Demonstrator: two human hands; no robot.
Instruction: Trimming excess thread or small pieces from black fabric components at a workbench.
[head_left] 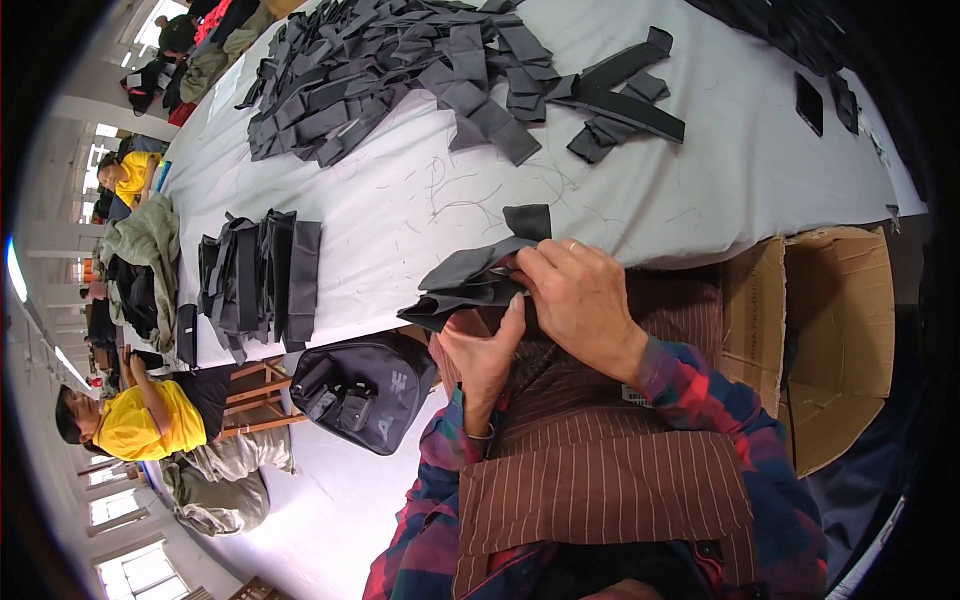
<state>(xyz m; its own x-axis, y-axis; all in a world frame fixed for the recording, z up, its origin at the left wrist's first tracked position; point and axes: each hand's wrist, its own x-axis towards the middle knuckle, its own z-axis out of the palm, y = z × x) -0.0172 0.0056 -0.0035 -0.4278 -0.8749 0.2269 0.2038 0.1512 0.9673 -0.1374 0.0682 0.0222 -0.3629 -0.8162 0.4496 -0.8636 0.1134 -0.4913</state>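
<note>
A: Surface first?

B: Long white table [640, 190], marked with thin scribbled lines, in a bright workroom with windows along the left. Large loose heap of dark grey fabric pieces [400, 70] at the far end. A neater stack of the same strips [258, 280] sits near the left edge.

A: And the hands?

B: Both meet at the near table edge on one dark grey fabric piece [470, 280], which is folded and partly overhanging the edge. Right hand [580, 300] lies on top, fingers curled, pinching the cloth; a ring shows on one finger. Left hand [485, 350] comes up from beneath, thumb raised against the piece, gripping its underside.

A: Around them?

B: Brown striped apron [600, 470] over plaid sleeves. Open cardboard box [840, 340] to the right, just below the table. Black bag [365, 385] on the floor to the left, beside a wooden stool [260, 400]. A person in a yellow shirt [150, 420] sits at the far left.
</note>
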